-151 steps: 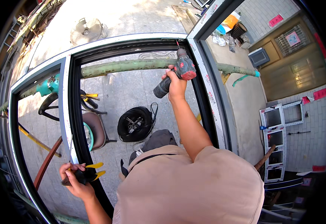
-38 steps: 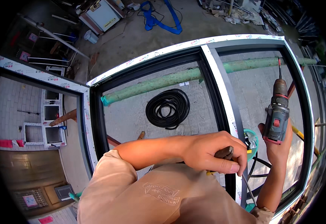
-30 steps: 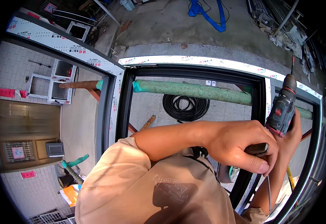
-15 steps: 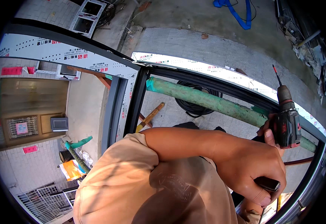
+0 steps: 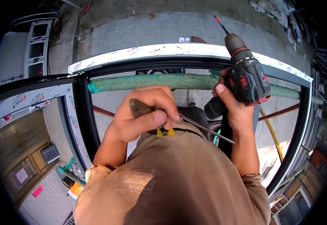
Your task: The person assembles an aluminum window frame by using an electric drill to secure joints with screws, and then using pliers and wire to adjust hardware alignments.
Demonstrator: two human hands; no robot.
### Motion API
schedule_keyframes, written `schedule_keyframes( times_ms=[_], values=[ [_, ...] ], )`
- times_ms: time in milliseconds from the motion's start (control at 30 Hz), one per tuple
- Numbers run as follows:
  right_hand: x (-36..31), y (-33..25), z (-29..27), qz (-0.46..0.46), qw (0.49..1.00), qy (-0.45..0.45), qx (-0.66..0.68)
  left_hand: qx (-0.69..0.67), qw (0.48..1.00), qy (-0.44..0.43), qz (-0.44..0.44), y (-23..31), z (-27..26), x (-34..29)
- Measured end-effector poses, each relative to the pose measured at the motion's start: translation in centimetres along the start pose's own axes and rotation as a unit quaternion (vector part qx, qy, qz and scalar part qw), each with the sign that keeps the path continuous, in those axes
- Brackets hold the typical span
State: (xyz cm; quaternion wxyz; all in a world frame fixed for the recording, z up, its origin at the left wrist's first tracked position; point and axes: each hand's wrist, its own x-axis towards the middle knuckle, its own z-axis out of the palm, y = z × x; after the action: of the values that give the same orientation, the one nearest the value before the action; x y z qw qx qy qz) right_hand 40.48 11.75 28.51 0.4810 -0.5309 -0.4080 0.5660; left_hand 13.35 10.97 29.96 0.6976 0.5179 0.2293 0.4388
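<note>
My right hand (image 5: 234, 107) is wrapped round the grip of a black and red cordless drill (image 5: 249, 80). A thin bit with a red tip points up and away from it. In front of my chest, my left hand (image 5: 146, 114) is closed on a hand tool with a worn, dark handle (image 5: 139, 108). A thin metal shaft (image 5: 212, 132) sticks out to the right of that hand, seemingly part of the same tool. Two small yellow pieces (image 5: 165, 132) show beneath the fingers; what they belong to is hidden.
A dark window frame (image 5: 306, 112) with printed protective film surrounds me. Just beyond my hands a green-wrapped pole (image 5: 133, 81) crosses it. Farther off lies grey concrete ground (image 5: 118, 35), with a white-framed window unit (image 5: 38, 48) at far left and debris (image 5: 274, 17) at far right.
My left hand has come back from the lower right to the middle, bringing the dark-handled tool. The drill now sits farther left and higher in view. My view has turned to the right.
</note>
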Motion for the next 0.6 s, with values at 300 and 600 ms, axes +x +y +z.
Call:
schedule_keyframes(
  times_ms=[300, 600],
  values=[
    [-1.6, -0.2, -3.4, -0.05, 0.994, 0.094, 0.012, -0.122, 0.984, 0.068, 0.11, -0.8, -5.0, 5.6],
    [-11.0, -7.0, -8.4, -0.136, 0.962, 0.225, -0.073, -0.163, 0.983, 0.082, 0.029, -2.4, -8.5, 13.1]
  ],
)
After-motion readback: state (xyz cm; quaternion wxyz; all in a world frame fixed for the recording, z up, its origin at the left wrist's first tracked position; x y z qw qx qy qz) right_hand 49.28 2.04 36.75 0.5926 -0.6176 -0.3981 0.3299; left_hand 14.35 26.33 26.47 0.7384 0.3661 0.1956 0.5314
